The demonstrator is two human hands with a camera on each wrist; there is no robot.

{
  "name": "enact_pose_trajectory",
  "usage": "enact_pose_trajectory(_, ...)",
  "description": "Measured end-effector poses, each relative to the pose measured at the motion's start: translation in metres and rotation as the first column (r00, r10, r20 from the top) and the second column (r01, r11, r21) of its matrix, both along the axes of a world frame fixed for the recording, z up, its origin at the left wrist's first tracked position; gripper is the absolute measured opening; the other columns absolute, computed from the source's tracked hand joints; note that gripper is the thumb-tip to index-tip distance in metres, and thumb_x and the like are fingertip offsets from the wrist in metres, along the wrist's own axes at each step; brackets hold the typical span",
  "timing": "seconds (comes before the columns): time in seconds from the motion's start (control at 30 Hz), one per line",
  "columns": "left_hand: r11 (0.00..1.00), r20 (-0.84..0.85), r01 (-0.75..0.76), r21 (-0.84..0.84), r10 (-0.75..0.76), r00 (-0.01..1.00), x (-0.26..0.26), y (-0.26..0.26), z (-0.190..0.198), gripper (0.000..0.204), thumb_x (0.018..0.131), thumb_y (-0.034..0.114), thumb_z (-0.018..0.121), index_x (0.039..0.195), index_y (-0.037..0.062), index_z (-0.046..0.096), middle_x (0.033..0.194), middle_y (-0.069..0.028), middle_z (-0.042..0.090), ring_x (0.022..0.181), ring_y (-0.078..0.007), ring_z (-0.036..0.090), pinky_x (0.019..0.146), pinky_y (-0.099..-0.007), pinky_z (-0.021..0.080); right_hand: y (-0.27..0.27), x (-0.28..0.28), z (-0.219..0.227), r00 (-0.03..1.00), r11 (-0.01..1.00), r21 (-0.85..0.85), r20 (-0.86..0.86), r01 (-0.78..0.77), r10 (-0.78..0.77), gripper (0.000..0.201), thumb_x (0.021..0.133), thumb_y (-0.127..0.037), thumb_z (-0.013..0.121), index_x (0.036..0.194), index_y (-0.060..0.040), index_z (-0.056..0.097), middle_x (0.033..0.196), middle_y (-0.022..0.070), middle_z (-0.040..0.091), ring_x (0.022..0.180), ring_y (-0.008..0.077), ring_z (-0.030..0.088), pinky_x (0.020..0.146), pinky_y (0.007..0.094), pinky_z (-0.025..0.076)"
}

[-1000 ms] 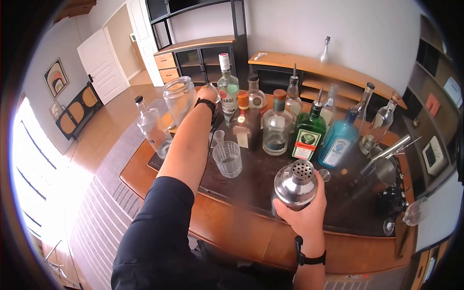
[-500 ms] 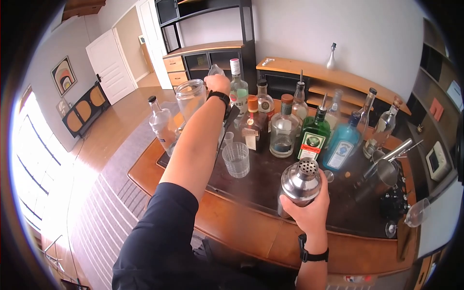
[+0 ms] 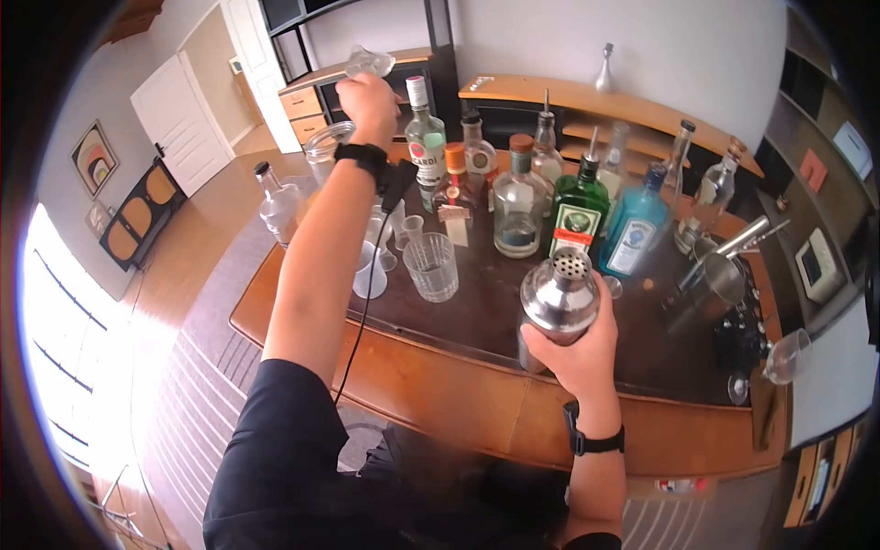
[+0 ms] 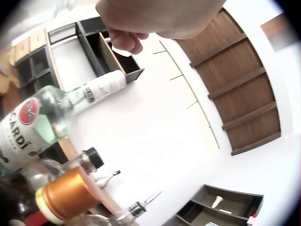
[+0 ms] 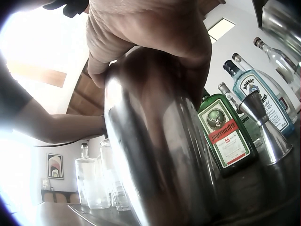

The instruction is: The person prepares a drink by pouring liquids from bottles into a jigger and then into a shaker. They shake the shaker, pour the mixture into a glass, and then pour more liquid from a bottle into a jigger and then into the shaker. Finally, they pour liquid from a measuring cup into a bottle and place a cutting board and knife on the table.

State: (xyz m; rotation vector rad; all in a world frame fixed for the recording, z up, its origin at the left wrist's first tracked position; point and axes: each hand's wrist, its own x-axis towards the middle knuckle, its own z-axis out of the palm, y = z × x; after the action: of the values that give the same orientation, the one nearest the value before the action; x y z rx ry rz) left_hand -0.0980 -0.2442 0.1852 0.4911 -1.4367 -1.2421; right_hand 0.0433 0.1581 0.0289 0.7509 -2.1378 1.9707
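My left hand [image 3: 368, 103] is raised above the table's far side, between the wide glass jar [image 3: 328, 147] and the Bacardi bottle [image 3: 424, 147]. It holds a clear, glassy piece [image 3: 368, 62] at its fingertips; the exact kind I cannot tell. Curled fingers [image 4: 126, 41] show at the top of the left wrist view, with that piece out of sight. Around the side of a steel cocktail shaker [image 3: 557, 298] my right hand [image 3: 587, 344] is wrapped. The shaker is upright near the table's front edge, its perforated strainer top [image 3: 571, 263] uncovered. Close behind it is a Jägermeister bottle [image 3: 577, 211].
A cut-glass tumbler [image 3: 431, 268] stands left of the shaker. Several liquor bottles line the back, among them a blue Bombay bottle [image 3: 634, 220]. A steel jigger [image 5: 264, 125] is right of the shaker. Bar tools in a mixing glass [image 3: 718, 275] and a tipped stemmed glass [image 3: 786, 357] are farther right.
My left hand has lifted up and to the left from beside the Bacardi bottle, carrying the clear piece. The right hand keeps its grip on the shaker.
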Motion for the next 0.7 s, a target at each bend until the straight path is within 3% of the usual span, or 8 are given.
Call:
enact_pose_trajectory(0.1, 0.982, -0.129, 0.186, -0.040, -0.189, 0.973, 0.048, 0.051, 0.017, 0.027, 0.096, 0.016, 0.044, 0.082, -0.0047, 0.052, 0.057, -0.0147, 0.059, 0.038, -0.0205, 0.052, 0.034, -0.0316, 0.039, 0.000, 0.000, -0.002, 0.999, 0.999, -0.035, -0.012, -0.030, 0.029, 0.095, 0.068, -0.014, 0.090, 0.146, 0.0040, 0.039, 0.128, 0.0138, 0.062, 0.115, 0.0199, 0.063, 0.100, 0.0356, 0.050)
enact_pose_trajectory(0.2, 0.908, -0.008, 0.411, -0.079, -0.413, 0.911, 0.090, 0.084, 0.012, 0.025, 0.096, 0.016, 0.044, 0.088, -0.0046, 0.056, 0.057, -0.0113, 0.057, 0.039, -0.0187, 0.050, 0.034, -0.0308, 0.037, 0.000, 0.002, 0.002, 0.999, 1.000, -0.011, -0.044, -0.019, 0.018, 0.093, 0.069, -0.014, 0.090, 0.145, 0.0037, 0.040, 0.127, 0.0129, 0.063, 0.115, 0.0192, 0.063, 0.100, 0.0352, 0.050)
enact_pose_trajectory(0.33, 0.786, 0.052, 0.617, 0.043, -0.619, 0.784, 0.134, 0.137, -0.019, 0.025, 0.098, 0.015, 0.044, 0.094, -0.0036, 0.059, 0.057, -0.0074, 0.054, 0.041, -0.0171, 0.050, 0.034, -0.0293, 0.037, 0.000, -0.004, 0.002, 0.999, 0.998, -0.052, -0.018, -0.047, 0.046, 0.086, 0.070, -0.014, 0.089, 0.142, 0.0019, 0.045, 0.124, 0.0102, 0.064, 0.111, 0.0174, 0.063, 0.098, 0.0336, 0.050)
enact_pose_trajectory(0.4, 0.706, 0.129, 0.699, 0.116, -0.709, 0.694, 0.150, 0.155, -0.043, 0.024, 0.099, 0.016, 0.044, 0.099, -0.0029, 0.059, 0.057, -0.0067, 0.054, 0.039, -0.0160, 0.049, 0.033, -0.0286, 0.036, 0.003, -0.007, -0.001, 1.000, 1.000, -0.005, 0.003, 0.026, -0.026, 0.091, 0.069, -0.020, 0.090, 0.143, 0.0017, 0.042, 0.127, 0.0141, 0.063, 0.114, 0.0222, 0.064, 0.099, 0.0366, 0.052)
enact_pose_trajectory(0.43, 0.736, 0.203, 0.661, 0.148, -0.676, 0.708, 0.151, 0.162, -0.059, 0.024, 0.100, 0.016, 0.044, 0.104, -0.0020, 0.058, 0.057, -0.0064, 0.054, 0.038, -0.0155, 0.049, 0.033, -0.0289, 0.035, 0.006, -0.008, -0.001, 0.998, 0.998, 0.019, 0.012, 0.061, -0.061, 0.094, 0.069, -0.023, 0.091, 0.144, 0.0015, 0.041, 0.129, 0.0161, 0.063, 0.115, 0.0247, 0.065, 0.100, 0.0381, 0.052)
enact_pose_trajectory(0.5, 0.639, 0.284, 0.750, 0.171, -0.761, 0.584, 0.156, 0.165, -0.092, 0.023, 0.101, 0.018, 0.044, 0.106, -0.0010, 0.057, 0.059, -0.0073, 0.057, 0.038, -0.0151, 0.048, 0.033, -0.0304, 0.036, 0.016, -0.008, 0.003, 0.997, 0.997, 0.027, 0.030, 0.071, -0.072, 0.092, 0.069, -0.025, 0.091, 0.143, 0.0009, 0.043, 0.126, 0.0154, 0.064, 0.114, 0.0235, 0.065, 0.099, 0.0375, 0.052)
enact_pose_trajectory(0.57, 0.624, 0.514, 0.744, 0.241, -0.732, 0.447, 0.160, 0.174, -0.110, 0.024, 0.100, 0.019, 0.045, 0.103, -0.0014, 0.057, 0.060, -0.0085, 0.059, 0.040, -0.0150, 0.051, 0.034, -0.0306, 0.037, 0.026, -0.005, 0.008, 0.990, 0.989, 0.031, -0.013, 0.142, -0.142, 0.090, 0.069, -0.025, 0.091, 0.143, 0.0007, 0.045, 0.125, 0.0151, 0.065, 0.114, 0.0232, 0.065, 0.099, 0.0370, 0.052)
enact_pose_trajectory(0.7, 0.585, 0.647, 0.777, 0.233, -0.690, 0.326, 0.163, 0.193, -0.146, 0.023, 0.097, 0.017, 0.048, 0.103, -0.0023, 0.060, 0.064, -0.0058, 0.060, 0.046, -0.0115, 0.055, 0.037, -0.0271, 0.039, 0.055, -0.012, -0.001, 0.960, 0.960, 0.041, 0.005, 0.278, -0.279, 0.092, 0.067, -0.020, 0.092, 0.143, 0.0020, 0.045, 0.126, 0.0155, 0.066, 0.113, 0.0219, 0.065, 0.099, 0.0362, 0.051)
